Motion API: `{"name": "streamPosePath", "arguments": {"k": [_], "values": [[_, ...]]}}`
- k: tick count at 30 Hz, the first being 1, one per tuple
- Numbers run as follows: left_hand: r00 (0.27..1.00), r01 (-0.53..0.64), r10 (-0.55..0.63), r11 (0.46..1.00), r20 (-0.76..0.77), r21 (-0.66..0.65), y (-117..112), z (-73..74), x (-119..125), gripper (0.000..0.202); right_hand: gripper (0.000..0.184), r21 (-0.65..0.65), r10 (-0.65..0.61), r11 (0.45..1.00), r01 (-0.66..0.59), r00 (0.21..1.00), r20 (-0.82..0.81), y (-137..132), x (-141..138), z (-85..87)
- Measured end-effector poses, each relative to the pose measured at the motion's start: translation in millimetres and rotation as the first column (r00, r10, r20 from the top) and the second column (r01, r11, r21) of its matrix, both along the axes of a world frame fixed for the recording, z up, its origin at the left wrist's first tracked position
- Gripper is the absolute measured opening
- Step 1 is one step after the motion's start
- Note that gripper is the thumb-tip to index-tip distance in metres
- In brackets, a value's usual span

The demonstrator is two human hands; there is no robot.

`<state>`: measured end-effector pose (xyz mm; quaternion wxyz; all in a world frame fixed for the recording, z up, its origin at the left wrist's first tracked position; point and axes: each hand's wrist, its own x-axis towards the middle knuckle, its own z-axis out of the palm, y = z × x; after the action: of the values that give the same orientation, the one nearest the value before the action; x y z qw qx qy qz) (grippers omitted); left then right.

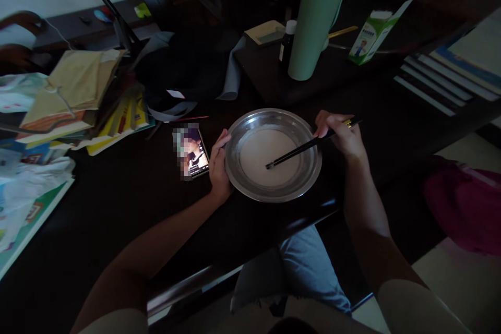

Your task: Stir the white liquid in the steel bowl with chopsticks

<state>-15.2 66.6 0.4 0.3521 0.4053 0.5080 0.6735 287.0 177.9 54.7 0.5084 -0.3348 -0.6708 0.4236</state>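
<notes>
A wide stainless steel bowl [276, 195] rests on the dark table, with a pale, whitish mixture [260, 151] in its bottom. My left hand [219, 167] grips the bowl's left side, fingers along the rim. In my right hand [341, 133] is a pair of dark chopsticks [297, 150], held closed around their upper part at the bowl's right edge. The chopsticks slant down to the left, and their tips are at the mixture near the middle of the bowl. Just left of my left hand lies a phone [198, 159] with a lit screen.
Behind the bowl stand a tall green flask [319, 21], a small dark bottle [287, 44] and a green-white carton [370, 39]. Papers and books [78, 83] pile up at left, beside a black bag [188, 68]. More books [434, 83] are stacked at right.
</notes>
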Motion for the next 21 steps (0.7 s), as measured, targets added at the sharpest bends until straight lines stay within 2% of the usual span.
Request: {"name": "streamPosePath", "arguments": {"k": [2,4,9,13,15,21], "values": [[1.0,-0.004,0.004,1.0,0.003,0.007,0.0,0.2,0.3,0.034,0.049,-0.016,0.091,0.996,-0.09,0.992,0.089,-1.8,-1.2,2.3],[1.0,-0.005,0.005,1.0,0.004,0.006,0.0,0.8,0.2,0.035,0.046,-0.014,0.122,0.992,-0.122,0.983,0.139,-2.7,-2.9,3.9],[1.0,-0.012,0.012,1.0,-0.006,-0.013,-0.2,2.1,-0.2,0.035,0.04,0.017,-0.011,1.0,0.01,0.998,0.055,0.3,-3.0,0.8],[1.0,-0.018,0.018,1.0,-0.008,-0.016,-0.7,3.6,0.6,0.037,0.047,0.025,-0.088,0.996,0.09,0.994,-0.072,2.1,0.5,-3.0],[1.0,-0.023,0.023,1.0,-0.011,-0.013,-0.8,4.0,1.1,0.038,0.05,0.019,-0.058,0.998,0.06,0.996,-0.071,1.3,1.2,-2.9],[1.0,-0.017,0.017,1.0,0.006,-0.011,-0.1,1.5,1.0,0.035,0.044,-0.004,0.151,0.988,-0.152,0.98,0.132,-1.9,-2.2,3.9]]}}
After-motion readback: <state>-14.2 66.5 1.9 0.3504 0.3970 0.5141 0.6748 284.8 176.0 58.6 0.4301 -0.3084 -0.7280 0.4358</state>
